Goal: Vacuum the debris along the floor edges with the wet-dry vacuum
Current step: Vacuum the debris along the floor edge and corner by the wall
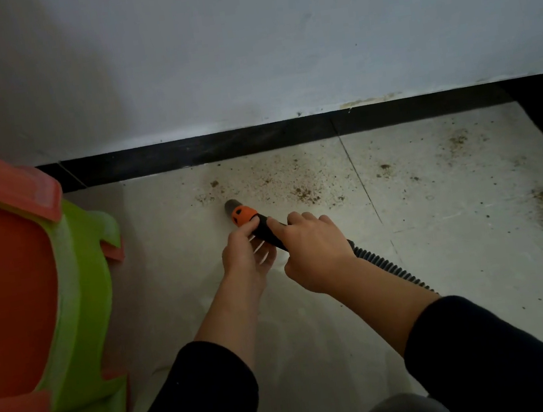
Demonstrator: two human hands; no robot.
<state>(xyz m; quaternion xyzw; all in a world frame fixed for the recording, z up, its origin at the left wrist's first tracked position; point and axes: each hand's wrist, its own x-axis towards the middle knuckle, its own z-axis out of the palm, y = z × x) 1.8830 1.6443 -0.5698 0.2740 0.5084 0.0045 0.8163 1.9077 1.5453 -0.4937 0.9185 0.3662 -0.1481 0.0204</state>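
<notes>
both hands point(282, 249) grip the vacuum nozzle point(245, 216).

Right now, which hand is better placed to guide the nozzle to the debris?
Probably the right hand: it wraps the black handle, and the debris lies right of the nozzle. The left hand only pinches the orange collar.
</notes>
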